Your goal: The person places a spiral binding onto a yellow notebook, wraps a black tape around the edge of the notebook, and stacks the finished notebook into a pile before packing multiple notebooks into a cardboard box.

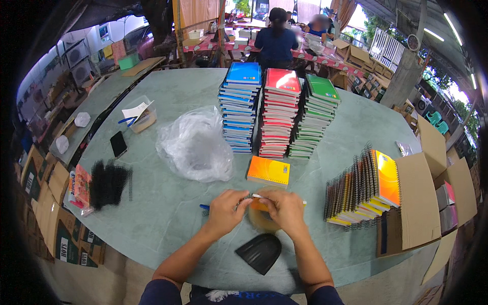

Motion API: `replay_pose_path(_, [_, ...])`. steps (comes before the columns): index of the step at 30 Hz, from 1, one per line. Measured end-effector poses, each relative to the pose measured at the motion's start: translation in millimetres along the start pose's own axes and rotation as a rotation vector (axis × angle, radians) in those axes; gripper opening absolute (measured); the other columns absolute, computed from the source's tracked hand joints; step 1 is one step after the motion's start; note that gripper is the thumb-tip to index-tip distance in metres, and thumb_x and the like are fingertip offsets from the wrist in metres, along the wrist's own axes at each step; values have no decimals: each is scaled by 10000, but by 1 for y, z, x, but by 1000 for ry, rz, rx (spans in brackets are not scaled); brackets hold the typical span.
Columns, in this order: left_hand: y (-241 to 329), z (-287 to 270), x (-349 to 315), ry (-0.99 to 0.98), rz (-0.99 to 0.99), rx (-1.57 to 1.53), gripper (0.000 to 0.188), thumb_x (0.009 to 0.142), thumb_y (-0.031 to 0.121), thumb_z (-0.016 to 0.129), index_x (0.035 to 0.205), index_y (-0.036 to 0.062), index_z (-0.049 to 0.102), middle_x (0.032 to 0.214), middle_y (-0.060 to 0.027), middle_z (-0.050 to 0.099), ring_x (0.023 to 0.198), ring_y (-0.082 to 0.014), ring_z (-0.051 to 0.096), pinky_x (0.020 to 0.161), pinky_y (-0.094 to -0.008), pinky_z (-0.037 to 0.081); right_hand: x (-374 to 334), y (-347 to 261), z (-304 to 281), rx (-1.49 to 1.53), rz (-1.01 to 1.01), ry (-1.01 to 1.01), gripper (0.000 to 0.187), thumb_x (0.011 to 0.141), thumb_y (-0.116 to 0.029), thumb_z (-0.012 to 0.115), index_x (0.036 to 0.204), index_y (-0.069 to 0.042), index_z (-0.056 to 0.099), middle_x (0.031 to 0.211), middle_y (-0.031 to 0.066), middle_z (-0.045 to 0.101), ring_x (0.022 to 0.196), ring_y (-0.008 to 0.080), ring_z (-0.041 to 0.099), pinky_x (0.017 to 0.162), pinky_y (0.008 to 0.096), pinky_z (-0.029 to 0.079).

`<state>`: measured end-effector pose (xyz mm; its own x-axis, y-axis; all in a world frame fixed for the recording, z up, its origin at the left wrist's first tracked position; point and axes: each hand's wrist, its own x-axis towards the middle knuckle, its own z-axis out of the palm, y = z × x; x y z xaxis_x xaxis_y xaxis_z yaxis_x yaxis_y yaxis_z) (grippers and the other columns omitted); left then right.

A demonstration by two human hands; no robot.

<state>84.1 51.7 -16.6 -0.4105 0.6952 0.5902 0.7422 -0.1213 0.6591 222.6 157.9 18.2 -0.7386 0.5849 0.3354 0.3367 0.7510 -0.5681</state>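
Observation:
My left hand point(227, 209) and my right hand point(285, 207) meet at the near middle of the table, thumbs and fingers pinched together. Between their fingertips is a small piece, dark on the left side and whitish on the right, too small to name. Below the hands lies a round amber thing, like a roll of tape point(260, 222), partly covered by my right hand. Just beyond them rests a yellow-orange spiral notebook point(268, 172). A blue pen point(204, 207) shows beside my left hand. Nearer to me is a black, round-ended flat object point(259, 252).
Tall stacks of blue point(237, 117), red point(279, 114) and green notebooks point(315, 114) stand at the back. Orange notebooks point(362, 190) lean by an open carton point(419, 198) on the right. Leftward are a clear plastic bag point(195, 145), black coils point(111, 183), a phone point(118, 144) and a tub point(145, 122).

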Motion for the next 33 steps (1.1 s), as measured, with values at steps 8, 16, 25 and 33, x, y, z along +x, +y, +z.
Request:
replay_pose_path(8, [-8,0,6,-108,-89,-12,169,736,98,669,887,39,622,755,-99,581,658,-258,555,584,-343,437,1,0,5,-45,-143,123,116,724,-121,656,837,-101,670,758,82,648,665,270,617,588,362,478])
replay_pose_path(16, [1,-25,19,-542,-392,-242,205,743,109,648,930,37,603,877,-124,583,807,-299,563,679,-354,450,-3,0,15,-137,-200,175,152,775,-185,612,902,-110,652,767,58,641,727,248,606,647,374,421])
replay_pose_path(25, [-8,-35,27,-718,-470,-54,208,786,174,645,934,35,602,815,-120,593,751,-261,591,646,-355,457,-4,-7,21,-113,-153,165,192,813,-277,578,903,-108,593,801,63,618,770,233,603,663,373,404])
replay_pose_path(33, [-11,-44,28,-624,-302,-82,239,767,217,668,898,34,587,828,-115,582,689,-260,570,625,-342,455,-5,-8,17,-62,-118,86,199,791,-207,602,943,-97,532,814,87,604,776,279,591,665,412,413])
